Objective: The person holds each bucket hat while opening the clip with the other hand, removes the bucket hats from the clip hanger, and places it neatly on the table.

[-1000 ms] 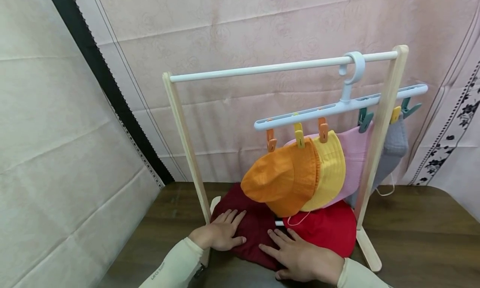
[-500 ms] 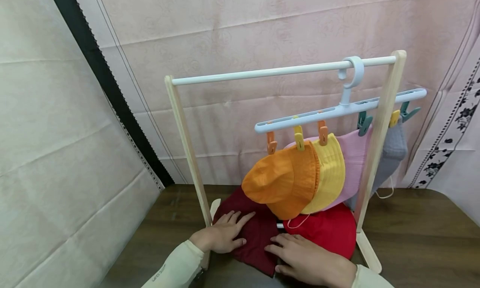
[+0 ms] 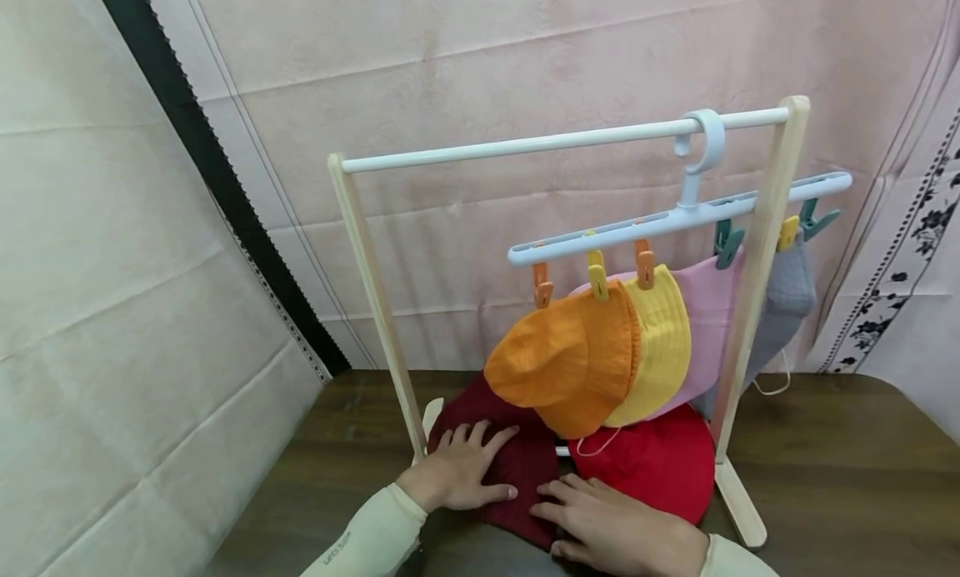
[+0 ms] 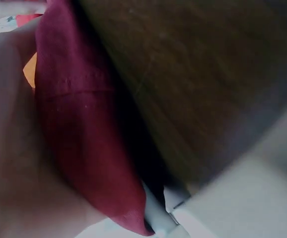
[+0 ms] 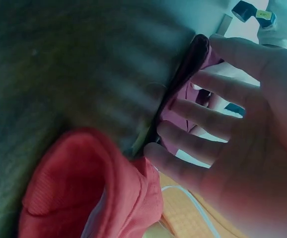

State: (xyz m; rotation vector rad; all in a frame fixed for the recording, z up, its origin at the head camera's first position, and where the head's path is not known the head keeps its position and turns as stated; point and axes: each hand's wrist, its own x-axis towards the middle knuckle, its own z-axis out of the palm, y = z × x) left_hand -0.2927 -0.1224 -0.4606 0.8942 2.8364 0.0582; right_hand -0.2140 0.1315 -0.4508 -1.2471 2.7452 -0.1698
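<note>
A maroon cloth hat [image 3: 525, 485] lies on the table beneath the left part of the rack. Across its left side rests my left hand [image 3: 461, 469], fingers spread and thumb pointing right. My right hand [image 3: 615, 523] is palm down at the hat's right edge, its fingertips touching the cloth; in the right wrist view the fingers are long and only slightly bent. Close beyond the right hand lies a red hat [image 3: 648, 460]. In the left wrist view, the maroon hat's edge [image 4: 91, 134] shows beside the palm. Part of the hat is hidden under the left hand.
A wooden rack [image 3: 378, 310] stands over both hats. From its white bar hangs a light blue clip hanger [image 3: 667, 218] with orange [image 3: 562, 360], yellow [image 3: 663, 335], pink [image 3: 708, 310] and grey-blue [image 3: 783, 293] hats. The orange hat overhangs the maroon one.
My left hand has slid slightly right on the maroon hat. The right hand's spread fingers have drawn closer together at its edge, and the hat's near corner has shifted a little.
</note>
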